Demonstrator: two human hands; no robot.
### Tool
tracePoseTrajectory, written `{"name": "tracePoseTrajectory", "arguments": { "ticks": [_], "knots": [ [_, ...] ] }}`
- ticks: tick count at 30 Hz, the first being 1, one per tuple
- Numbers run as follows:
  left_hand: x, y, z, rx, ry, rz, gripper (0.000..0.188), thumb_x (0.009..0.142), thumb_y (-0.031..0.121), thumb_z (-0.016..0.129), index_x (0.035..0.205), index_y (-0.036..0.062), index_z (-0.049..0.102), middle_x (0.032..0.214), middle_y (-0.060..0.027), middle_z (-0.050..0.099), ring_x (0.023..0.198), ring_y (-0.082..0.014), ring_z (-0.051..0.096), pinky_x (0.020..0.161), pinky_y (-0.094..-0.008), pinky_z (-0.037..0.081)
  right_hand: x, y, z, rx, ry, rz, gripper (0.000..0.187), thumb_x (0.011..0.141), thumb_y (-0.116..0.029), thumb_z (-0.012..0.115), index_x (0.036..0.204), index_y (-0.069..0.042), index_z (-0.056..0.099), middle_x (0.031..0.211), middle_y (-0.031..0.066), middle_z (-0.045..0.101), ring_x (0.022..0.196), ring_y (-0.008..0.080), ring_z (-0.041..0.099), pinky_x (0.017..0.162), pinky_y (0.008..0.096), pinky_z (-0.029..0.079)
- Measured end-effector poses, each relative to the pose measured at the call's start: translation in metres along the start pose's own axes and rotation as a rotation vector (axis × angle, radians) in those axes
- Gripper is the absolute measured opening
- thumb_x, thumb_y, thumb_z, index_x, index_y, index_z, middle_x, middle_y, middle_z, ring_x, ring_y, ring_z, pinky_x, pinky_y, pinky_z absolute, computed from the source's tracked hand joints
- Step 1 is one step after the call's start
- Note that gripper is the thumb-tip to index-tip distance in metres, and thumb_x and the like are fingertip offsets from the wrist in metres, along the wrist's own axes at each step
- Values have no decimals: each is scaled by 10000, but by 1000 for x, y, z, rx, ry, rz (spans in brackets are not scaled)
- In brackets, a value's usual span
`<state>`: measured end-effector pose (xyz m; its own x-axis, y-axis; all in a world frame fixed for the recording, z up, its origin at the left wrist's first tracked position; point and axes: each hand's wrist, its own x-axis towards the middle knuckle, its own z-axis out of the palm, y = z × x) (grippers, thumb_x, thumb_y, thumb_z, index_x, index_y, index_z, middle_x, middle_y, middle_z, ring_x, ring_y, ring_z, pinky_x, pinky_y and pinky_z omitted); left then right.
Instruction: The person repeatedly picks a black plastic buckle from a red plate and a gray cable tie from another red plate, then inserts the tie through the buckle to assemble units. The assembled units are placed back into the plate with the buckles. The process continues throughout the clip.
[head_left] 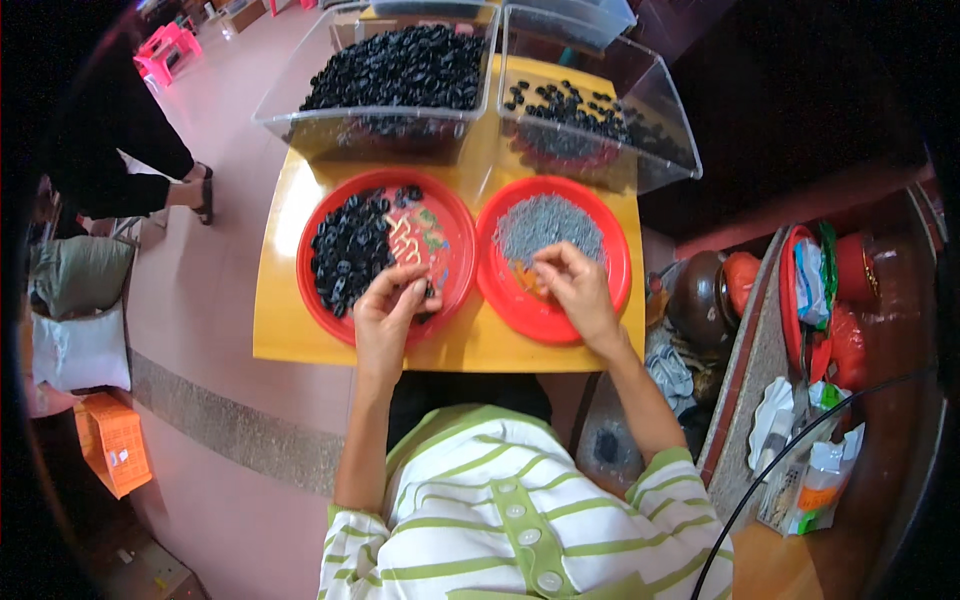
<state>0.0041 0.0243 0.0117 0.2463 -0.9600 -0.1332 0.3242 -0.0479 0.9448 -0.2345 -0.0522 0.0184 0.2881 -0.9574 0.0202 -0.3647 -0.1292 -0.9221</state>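
My left hand (385,310) is over the near side of a red round plate (305,240), thumb and fingers pinched. A small black plastic piece (431,290) shows at its fingertips. Many similar black pieces (345,255) heap up on that plate's left half. My right hand (578,285) hovers above a second red plate (618,250), its thumb and forefinger pressed together. Whatever it may be pinching is too small to make out. A pile of thin grey pin-like pieces (545,225) covers the far part of this plate.
Both plates stand on a yellow table (280,310). Behind them are a clear bin (290,100) full of black pieces and another clear bin (660,130) holding fewer. A person's legs (150,165) show at left. Jars (697,290) and a black cable (760,475) are at right.
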Motion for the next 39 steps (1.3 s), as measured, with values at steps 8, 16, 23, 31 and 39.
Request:
{"name": "tracePoseTrajectory", "arguments": {
  "ticks": [8, 16, 23, 31, 39],
  "knots": [
    [-19, -10, -5, 13, -77, 74, 235, 873, 43, 585, 1098, -26, 593, 1022, -80, 594, 887, -156, 623, 814, -259, 503, -15, 3, 4, 134, -26, -9, 98, 894, -46, 553, 968, -1, 600, 817, 50, 623, 709, 93, 614, 630, 224, 524],
    [-37, -13, -11, -113, -100, 82, 158, 865, 65, 617, 1002, -12, 612, 938, -33, 603, 862, -109, 602, 816, -234, 475, -28, 0, 1, -113, 3, -125, 75, 889, -41, 576, 958, -19, 597, 859, 23, 601, 740, 80, 572, 659, 203, 480],
    [-45, -10, -10, -215, -102, 27, 131, 876, 102, 612, 974, 16, 606, 873, -27, 625, 770, -107, 625, 682, -234, 516, -23, 10, -6, 111, -11, 4, 90, 890, -59, 581, 965, -16, 604, 863, 17, 594, 750, 83, 572, 654, 206, 476],
    [-52, -3, 0, -177, -90, -36, 134, 904, 79, 554, 1016, 8, 578, 863, -130, 653, 732, -174, 644, 676, -279, 533, -28, -14, -3, 449, -109, 116, 133, 903, -141, 584, 967, -27, 608, 848, 32, 624, 721, 66, 577, 612, 197, 486],
    [-57, 1, 23, -254, -145, -85, 178, 896, 40, 557, 1049, -48, 570, 922, -145, 648, 817, -191, 655, 754, -280, 537, -46, -30, -2, 560, -93, 110, 130, 895, -104, 588, 994, -22, 602, 867, 39, 634, 724, 54, 575, 587, 182, 480]
  ]
}}
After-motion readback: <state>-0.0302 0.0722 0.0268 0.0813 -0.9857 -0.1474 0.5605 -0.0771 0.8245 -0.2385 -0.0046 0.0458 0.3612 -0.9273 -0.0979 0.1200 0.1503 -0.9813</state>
